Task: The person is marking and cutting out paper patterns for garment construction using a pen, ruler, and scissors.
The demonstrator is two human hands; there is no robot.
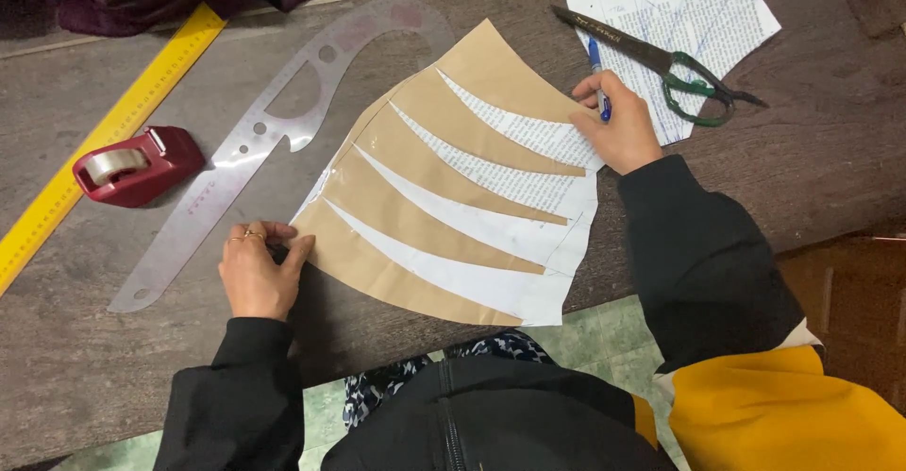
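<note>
I see the left hand [257,273] lying flat, fingers spread, pressing the lower left corner of a brown paper fan cut into curved strips and stuck on white paper [453,188]. The fan lies in the middle of the dark wooden bench [75,358], reaching its near edge. The right hand [618,126] has its grip pinching a blue pen [596,75] at the fan's upper right side. Black scissors with green handles [665,60] lie on printed white paper [679,4] near the far edge. A clear plastic curved ruler [245,145], a red tape holder [137,164] and a long yellow ruler [104,136] lie toward the left edge.
</note>
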